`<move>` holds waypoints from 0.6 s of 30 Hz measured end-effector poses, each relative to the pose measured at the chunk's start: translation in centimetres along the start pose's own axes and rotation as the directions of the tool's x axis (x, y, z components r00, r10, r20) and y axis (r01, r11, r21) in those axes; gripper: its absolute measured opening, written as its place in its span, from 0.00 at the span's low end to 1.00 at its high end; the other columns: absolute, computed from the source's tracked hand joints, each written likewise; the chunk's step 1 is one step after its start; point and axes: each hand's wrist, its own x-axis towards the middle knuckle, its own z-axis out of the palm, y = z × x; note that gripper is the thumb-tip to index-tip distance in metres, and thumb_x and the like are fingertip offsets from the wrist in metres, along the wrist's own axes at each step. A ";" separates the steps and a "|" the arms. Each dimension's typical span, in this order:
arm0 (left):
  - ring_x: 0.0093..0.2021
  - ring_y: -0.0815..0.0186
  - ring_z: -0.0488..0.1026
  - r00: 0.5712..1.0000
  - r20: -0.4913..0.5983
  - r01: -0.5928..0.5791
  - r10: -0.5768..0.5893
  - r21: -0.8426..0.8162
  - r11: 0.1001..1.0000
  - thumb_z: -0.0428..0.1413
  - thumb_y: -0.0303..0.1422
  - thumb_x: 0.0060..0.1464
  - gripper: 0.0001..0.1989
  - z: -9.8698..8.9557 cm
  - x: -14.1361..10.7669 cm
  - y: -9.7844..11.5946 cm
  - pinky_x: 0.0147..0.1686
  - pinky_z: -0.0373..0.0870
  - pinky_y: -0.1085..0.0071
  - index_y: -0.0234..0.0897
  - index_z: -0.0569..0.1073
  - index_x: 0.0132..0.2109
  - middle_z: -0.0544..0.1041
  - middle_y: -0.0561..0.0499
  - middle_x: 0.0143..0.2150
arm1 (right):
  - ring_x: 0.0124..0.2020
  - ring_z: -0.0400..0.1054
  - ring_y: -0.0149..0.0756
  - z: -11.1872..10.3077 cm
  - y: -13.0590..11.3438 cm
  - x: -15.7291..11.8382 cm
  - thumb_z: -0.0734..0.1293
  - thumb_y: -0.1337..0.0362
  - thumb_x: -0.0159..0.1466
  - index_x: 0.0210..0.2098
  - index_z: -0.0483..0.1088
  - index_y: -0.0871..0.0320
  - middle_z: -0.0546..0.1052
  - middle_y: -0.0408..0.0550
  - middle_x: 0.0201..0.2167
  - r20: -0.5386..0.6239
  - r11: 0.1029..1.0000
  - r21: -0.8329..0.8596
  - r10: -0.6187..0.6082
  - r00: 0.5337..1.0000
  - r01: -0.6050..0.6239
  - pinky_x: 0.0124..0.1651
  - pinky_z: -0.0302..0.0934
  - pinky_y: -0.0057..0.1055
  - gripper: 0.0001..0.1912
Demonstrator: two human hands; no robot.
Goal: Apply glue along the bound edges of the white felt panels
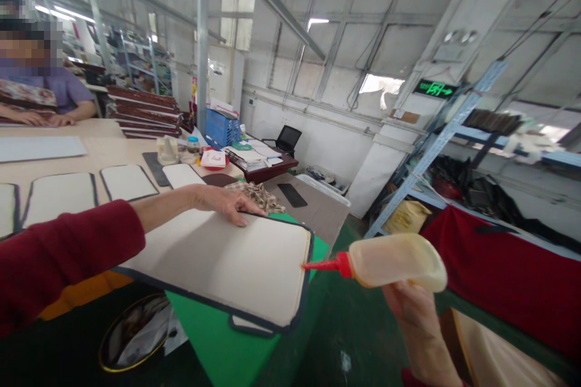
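Note:
My right hand (pixel 411 302) is wrapped around a translucent squeeze bottle (pixel 394 260) of yellowish liquid, tipped on its side. Its red nozzle (pixel 324 265) points left, with the tip at the right edge of a large cream panel (pixel 218 266). Dark edging runs around this panel, and a thin yellowish line shows along its right side. Flat on the panel's far edge lies my left hand (pixel 229 202), fingers spread. The panel rests over a green board (pixel 200 326), and part of a smaller dark-edged panel (pixel 252 325) shows beneath it.
Several smaller dark-edged panels (pixel 61 193) lie on the table at left. A co-worker (pixel 45 91) sits behind it, near stacked brown pieces (pixel 140 110). A crumpled cloth (pixel 258 196) is just past my left hand. Metal shelving (pixel 436 151) stands at right; a bin (pixel 134 332) is below.

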 end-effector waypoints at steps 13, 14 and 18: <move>0.48 0.57 0.70 0.999 0.040 0.013 -0.013 -0.001 1.000 0.61 0.30 0.43 0.25 0.5 -0.4 1.3 0.46 0.65 0.72 0.33 0.73 0.52 0.77 0.48 0.48 | 0.32 0.72 0.37 0.9 -2.1 -1.2 0.77 0.67 0.38 0.43 0.71 0.52 0.77 0.47 0.34 0.111 0.999 0.027 0.038 0.993 -0.041 0.32 0.70 0.31 0.31; 0.48 0.57 0.71 0.999 0.042 0.029 -0.029 -0.009 1.000 0.62 0.31 0.42 0.26 0.6 -0.4 1.4 0.45 0.66 0.72 0.35 0.73 0.52 0.77 0.48 0.47 | 0.32 0.73 0.38 0.9 -2.2 -1.2 0.77 0.67 0.38 0.43 0.71 0.52 0.78 0.47 0.34 0.110 0.999 0.027 0.037 0.993 -0.040 0.32 0.70 0.32 0.31; 0.47 0.59 0.72 0.996 0.065 0.057 -0.056 -0.020 0.998 0.62 0.32 0.42 0.26 0.5 -0.4 1.3 0.44 0.66 0.74 0.39 0.73 0.52 0.78 0.50 0.46 | 0.29 0.72 0.36 0.8 -2.2 -1.5 0.77 0.67 0.37 0.43 0.71 0.52 0.77 0.46 0.32 0.113 0.998 0.009 0.056 0.992 -0.058 0.29 0.70 0.28 0.32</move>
